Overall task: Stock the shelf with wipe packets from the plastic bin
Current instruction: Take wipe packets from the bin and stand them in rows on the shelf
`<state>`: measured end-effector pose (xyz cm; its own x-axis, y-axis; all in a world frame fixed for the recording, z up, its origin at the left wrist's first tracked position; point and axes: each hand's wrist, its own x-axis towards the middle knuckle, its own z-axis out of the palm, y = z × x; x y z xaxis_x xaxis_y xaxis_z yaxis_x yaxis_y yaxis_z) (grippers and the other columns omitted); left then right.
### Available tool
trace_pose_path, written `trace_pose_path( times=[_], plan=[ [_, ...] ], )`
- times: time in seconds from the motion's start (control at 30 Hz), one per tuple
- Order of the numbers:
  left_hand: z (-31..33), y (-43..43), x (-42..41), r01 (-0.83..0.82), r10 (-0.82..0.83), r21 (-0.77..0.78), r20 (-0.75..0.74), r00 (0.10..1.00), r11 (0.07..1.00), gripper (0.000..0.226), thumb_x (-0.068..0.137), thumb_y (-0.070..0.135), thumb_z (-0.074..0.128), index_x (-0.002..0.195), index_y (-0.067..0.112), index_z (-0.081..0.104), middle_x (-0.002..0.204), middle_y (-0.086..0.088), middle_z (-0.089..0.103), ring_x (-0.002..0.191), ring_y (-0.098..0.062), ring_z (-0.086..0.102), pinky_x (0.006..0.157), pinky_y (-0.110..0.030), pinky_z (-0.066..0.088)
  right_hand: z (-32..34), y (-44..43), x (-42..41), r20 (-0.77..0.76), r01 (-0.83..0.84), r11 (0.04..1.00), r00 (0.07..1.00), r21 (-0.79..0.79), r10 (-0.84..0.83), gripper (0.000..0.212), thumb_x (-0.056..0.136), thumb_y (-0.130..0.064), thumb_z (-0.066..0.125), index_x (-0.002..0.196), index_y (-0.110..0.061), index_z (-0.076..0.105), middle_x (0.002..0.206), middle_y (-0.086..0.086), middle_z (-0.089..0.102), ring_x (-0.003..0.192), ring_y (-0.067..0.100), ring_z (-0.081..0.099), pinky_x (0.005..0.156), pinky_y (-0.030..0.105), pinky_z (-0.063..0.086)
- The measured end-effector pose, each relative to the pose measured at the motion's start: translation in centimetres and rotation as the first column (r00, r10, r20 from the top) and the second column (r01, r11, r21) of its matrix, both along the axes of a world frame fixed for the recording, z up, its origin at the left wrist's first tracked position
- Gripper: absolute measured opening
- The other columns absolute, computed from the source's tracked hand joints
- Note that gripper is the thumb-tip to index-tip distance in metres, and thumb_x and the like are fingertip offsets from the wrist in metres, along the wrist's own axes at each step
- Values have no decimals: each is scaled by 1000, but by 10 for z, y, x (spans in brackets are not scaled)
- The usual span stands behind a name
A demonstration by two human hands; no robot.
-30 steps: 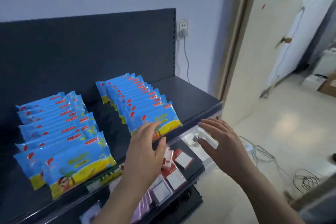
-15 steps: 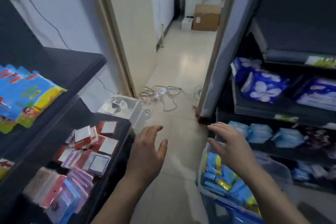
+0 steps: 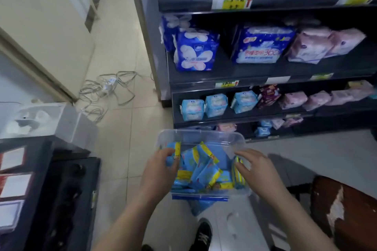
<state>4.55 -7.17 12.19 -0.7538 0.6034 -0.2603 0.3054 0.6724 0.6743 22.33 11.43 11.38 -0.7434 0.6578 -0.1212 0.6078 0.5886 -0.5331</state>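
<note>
Both hands have dropped from above the aisle floor into the clear plastic bin (image 3: pixel 201 135), and the view has swung down and to the right so that the bin now sits in the middle of it.

At the far left is the edge of a dark shelf (image 3: pixel 47 189) with red-and-white cards (image 3: pixel 13 184) lying on it, and beyond it a grey box (image 3: pixel 67 120) on the floor. A tangle of cables (image 3: pixel 106 91) lies on the pale tiles near the door frame.

The left hand (image 3: pixel 161 169) reaches in at the bin's left side, fingers curled around the top of a blue and yellow wipe packet (image 3: pixel 173 154) that stands against the wall there; whether it is truly gripped is hard to tell through the blur. More wipe packets (image 3: pixel 204 171) lie jumbled across the bin. The right hand (image 3: pixel 258 169) is at the bin's right side, fingers spread and bent, their tips touching packets that stand on edge (image 3: pixel 238 175); it holds nothing that can be made out.

Below the bin a black shoe (image 3: pixel 202 236) shows. Behind and to the right stands another dark shelf unit (image 3: pixel 265 0) stocked with blue packs (image 3: pixel 193 51) and pink packs (image 3: pixel 324 46). A worn brown stool (image 3: pixel 346 214) sits at the lower right.
</note>
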Motion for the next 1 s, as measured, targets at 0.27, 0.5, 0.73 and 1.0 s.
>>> trace_pose_path(
  times=[0.27,0.5,0.73,1.0],
  plan=[
    [-134,57,7,109,-54,-308,181,982,945,32,90,23,58,119,10,61,117,-9,66,110,-26,60,87,-31,45,-107,38,15,109,7,991,994,-130,7,29,82,-10,66,111,-12,69,113,5,68,108,22,61,94,26,42],
    [-244,78,3,278,-181,-438,252,951,855,36,94,20,49,128,9,55,125,-12,61,117,-29,54,89,-30,42,-194,49,-2,181,40,972,984,-230,2,36,86,-15,60,123,-18,61,121,0,62,115,19,54,94,27,38],
    [-314,104,6,312,-201,-462,273,941,830,30,90,16,52,118,11,62,117,-13,65,109,-32,59,88,-37,49,-258,52,-14,198,72,962,980,-264,-19,37,87,-10,58,124,-15,60,125,3,61,117,21,53,98,29,37],
    [-328,106,-6,289,-195,-365,273,942,885,8,90,16,55,91,9,57,96,-13,65,93,-33,60,70,-33,44,-290,53,-24,234,117,929,972,-351,-34,44,86,-5,55,128,-17,57,130,3,58,121,21,52,99,28,37]
  ],
)
